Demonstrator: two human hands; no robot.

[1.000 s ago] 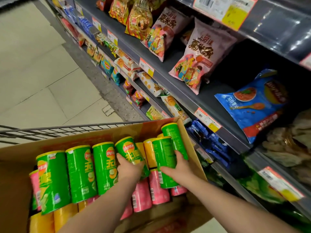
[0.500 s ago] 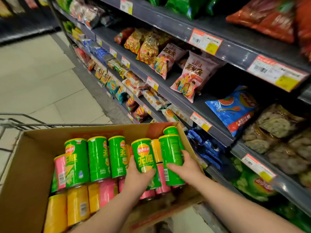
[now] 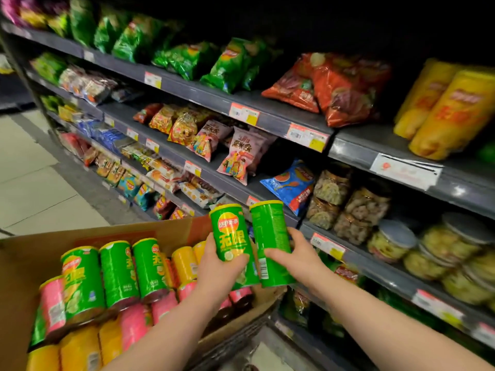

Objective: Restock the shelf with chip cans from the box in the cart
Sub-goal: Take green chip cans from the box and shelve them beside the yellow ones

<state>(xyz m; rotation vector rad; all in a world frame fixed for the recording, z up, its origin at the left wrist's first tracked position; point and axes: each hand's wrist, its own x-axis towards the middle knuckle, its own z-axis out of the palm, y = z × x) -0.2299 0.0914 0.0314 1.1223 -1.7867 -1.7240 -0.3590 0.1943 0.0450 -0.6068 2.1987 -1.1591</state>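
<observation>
My left hand [image 3: 219, 266] grips a green chip can [image 3: 230, 231] with its logo facing me, lifted above the cardboard box [image 3: 32, 253]. Beside it, my right hand [image 3: 292, 253] grips a second green can [image 3: 270, 236], barcode side toward me. Both cans are upright, close together, over the box's right corner. Several green, yellow and pink cans [image 3: 117, 271] stay packed in the box. Two tall yellow chip cans [image 3: 444, 113] lie on the upper shelf [image 3: 401, 153] at the right.
Grey shelves run along the right, filled with snack bags [image 3: 235, 153], a blue chip bag [image 3: 289, 183] and clear tubs of snacks [image 3: 356, 210]. Price tags line the shelf edges. Tiled floor [image 3: 32, 183] lies to the left of the box.
Both hands have lifted their green cans up out of the box toward the shelves. The view has tilted upward, showing higher shelves and the yellow cans.
</observation>
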